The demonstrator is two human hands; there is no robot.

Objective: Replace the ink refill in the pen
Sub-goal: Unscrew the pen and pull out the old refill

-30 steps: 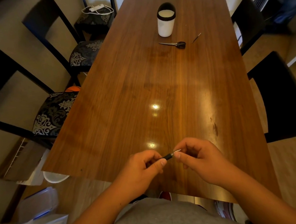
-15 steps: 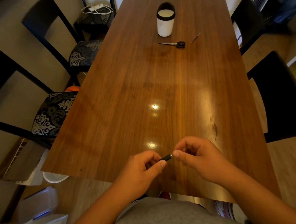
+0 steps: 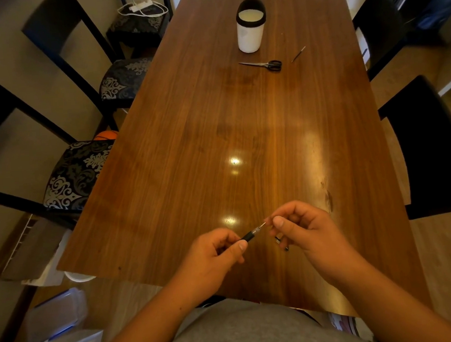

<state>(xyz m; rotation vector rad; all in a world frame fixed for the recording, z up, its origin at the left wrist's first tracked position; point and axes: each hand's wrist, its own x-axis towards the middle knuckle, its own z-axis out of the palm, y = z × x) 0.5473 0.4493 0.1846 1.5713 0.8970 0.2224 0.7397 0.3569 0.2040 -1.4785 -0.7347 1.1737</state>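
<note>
My left hand grips a black pen barrel over the near edge of the wooden table; most of the barrel is hidden inside the fist. A thin silver ink refill sticks out of the barrel's open end, and the thumb and forefinger of my right hand pinch its tip. A small dark pen part shows under the curled fingers of that hand. A second thin refill lies far away on the table.
Scissors and a white cup with a black rim are at the far end of the table. Patterned chairs stand along the left side, dark chairs along the right. Boxes and bags lie on the floor at lower left.
Half a second ago my hands were close together with the refill hidden. My right hand has now drawn away to the right, and a short length of refill shows again.
</note>
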